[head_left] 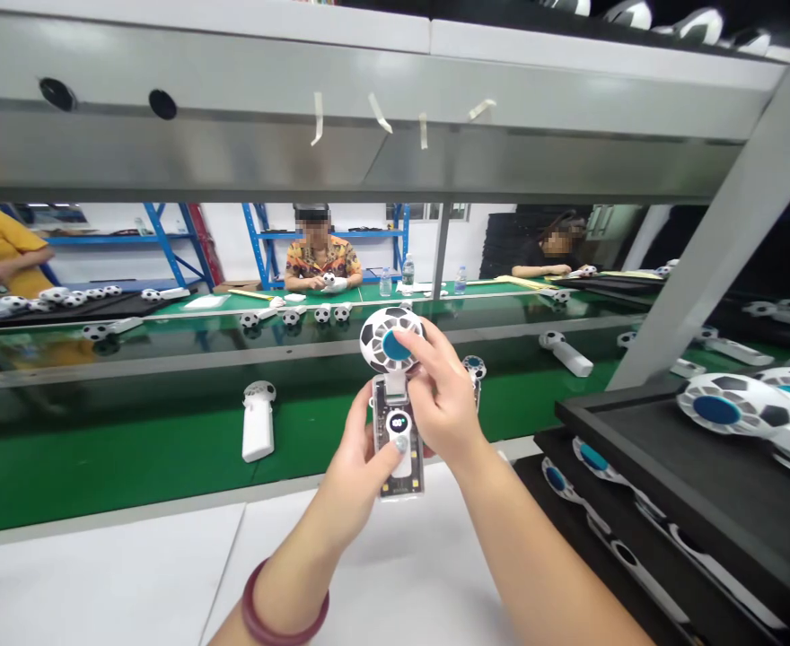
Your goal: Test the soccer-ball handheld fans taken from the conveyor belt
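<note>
We recorded one handheld fan point(396, 386), with a football-patterned head, clear handle and lit display point(399, 423) reading 100, raised over the white worktop point(166, 574). Our left hand point(358, 467) was closed round the handle, thumb on its front; our right hand point(445, 386) was partly curled, a fingertip on the blue disc point(390, 348), though whether it also pinched the fan we could not tell. Beyond, we listed a green belt point(166, 462) bearing similar fans and, at right, black trays point(637, 440) holding more.
</note>
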`<state>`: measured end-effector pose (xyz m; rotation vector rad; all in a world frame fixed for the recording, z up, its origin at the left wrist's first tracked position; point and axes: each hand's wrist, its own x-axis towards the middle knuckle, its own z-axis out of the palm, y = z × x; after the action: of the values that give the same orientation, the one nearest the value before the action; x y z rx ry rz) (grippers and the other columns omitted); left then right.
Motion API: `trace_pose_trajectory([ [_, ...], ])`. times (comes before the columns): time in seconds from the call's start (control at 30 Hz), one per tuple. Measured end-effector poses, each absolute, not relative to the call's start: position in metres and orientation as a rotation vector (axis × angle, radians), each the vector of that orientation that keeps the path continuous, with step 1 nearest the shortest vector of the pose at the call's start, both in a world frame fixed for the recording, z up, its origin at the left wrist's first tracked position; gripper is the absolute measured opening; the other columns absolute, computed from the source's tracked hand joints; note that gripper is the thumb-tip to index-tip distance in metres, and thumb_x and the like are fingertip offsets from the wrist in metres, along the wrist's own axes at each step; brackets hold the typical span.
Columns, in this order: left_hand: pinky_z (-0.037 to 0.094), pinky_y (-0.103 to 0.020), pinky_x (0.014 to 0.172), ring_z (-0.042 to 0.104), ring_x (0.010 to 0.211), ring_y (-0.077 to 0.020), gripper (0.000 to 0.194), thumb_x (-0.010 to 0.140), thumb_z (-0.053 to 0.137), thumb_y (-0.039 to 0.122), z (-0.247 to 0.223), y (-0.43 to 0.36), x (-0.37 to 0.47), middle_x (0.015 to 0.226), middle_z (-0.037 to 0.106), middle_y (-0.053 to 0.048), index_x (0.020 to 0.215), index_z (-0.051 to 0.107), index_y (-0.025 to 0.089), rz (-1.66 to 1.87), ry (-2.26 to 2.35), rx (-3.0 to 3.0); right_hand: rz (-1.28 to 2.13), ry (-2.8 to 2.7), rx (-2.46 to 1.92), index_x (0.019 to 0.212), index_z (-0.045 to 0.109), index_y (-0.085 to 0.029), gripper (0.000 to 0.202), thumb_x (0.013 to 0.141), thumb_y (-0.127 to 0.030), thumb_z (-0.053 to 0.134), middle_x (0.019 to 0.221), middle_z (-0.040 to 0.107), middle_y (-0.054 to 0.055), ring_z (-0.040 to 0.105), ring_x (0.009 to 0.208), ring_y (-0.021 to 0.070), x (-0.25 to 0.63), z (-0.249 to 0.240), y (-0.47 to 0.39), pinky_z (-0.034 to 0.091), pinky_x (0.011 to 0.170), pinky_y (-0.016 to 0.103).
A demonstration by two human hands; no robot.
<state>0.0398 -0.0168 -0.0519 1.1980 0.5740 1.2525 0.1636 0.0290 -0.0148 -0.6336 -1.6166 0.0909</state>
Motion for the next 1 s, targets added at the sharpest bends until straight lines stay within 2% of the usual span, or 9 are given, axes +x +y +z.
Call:
trace_pose_trajectory([
  [0.13, 0.05, -0.039, 0.086, 0.055, 0.108, -0.0271, 0.069, 0.081, 0.063, 0.03, -0.05, -0.021, 0.042, 0.128, 0.05, -0.007, 0.136, 0.022, 0.035, 1.263, 0.581, 1.171, 0.07, -1.603, -0.61, 0.115, 0.058, -0.03, 0.055, 0.074, -0.002, 0.036, 0.133, 0.044, -0.001, 0.05, 0.117, 0.0175, 0.164, -0.012, 0.025, 0.047, 0.093, 0.029],
  [0.33, 0.048, -0.038, 0.09, 0.049, 0.115, -0.0278, 0.072, 0.078, 0.065, 0.036, -0.048, -0.024, 0.046, 0.131, 0.047, -0.007, 0.136, 0.023, 0.034, 1.298, 0.61, 1.181, 0.122, -1.634, -0.557, 0.117, 0.056, -0.031, 0.057, 0.074, -0.001, 0.035, 0.135, 0.042, -0.001, 0.049, 0.118, 0.0171, 0.164, -0.01, 0.024, 0.045, 0.096, 0.031],
  [0.53, 0.048, -0.041, 0.089, 0.048, 0.115, -0.0292, 0.073, 0.076, 0.065, 0.037, -0.042, -0.03, 0.05, 0.135, 0.042, -0.006, 0.136, 0.023, 0.035, 1.277, 0.633, 1.146, 0.169, -1.648, -0.557, 0.116, 0.056, -0.032, 0.057, 0.075, 0.0, 0.035, 0.134, 0.042, -0.001, 0.05, 0.116, 0.0168, 0.165, -0.007, 0.02, 0.045, 0.095, 0.031],
  [0.73, 0.042, -0.043, 0.094, 0.04, 0.122, -0.031, 0.072, 0.076, 0.065, 0.036, -0.034, -0.037, 0.053, 0.137, 0.038, -0.007, 0.135, 0.024, 0.033, 1.282, 0.621, 1.11, 0.208, -1.645, -0.529, 0.117, 0.056, -0.032, 0.057, 0.075, -0.001, 0.035, 0.134, 0.042, 0.0, 0.053, 0.111, 0.0175, 0.166, -0.006, 0.019, 0.048, 0.091, 0.031],
  [1.0, 0.043, -0.044, 0.091, 0.041, 0.119, -0.0326, 0.069, 0.079, 0.062, 0.037, -0.032, -0.041, 0.051, 0.134, 0.04, -0.008, 0.135, 0.023, 0.034, 1.244, 0.584, 1.174, 0.182, -1.642, -0.509, 0.117, 0.056, -0.034, 0.058, 0.075, 0.0, 0.035, 0.135, 0.041, -0.002, 0.055, 0.109, 0.0168, 0.166, 0.0, 0.012, 0.05, 0.089, 0.031],
])
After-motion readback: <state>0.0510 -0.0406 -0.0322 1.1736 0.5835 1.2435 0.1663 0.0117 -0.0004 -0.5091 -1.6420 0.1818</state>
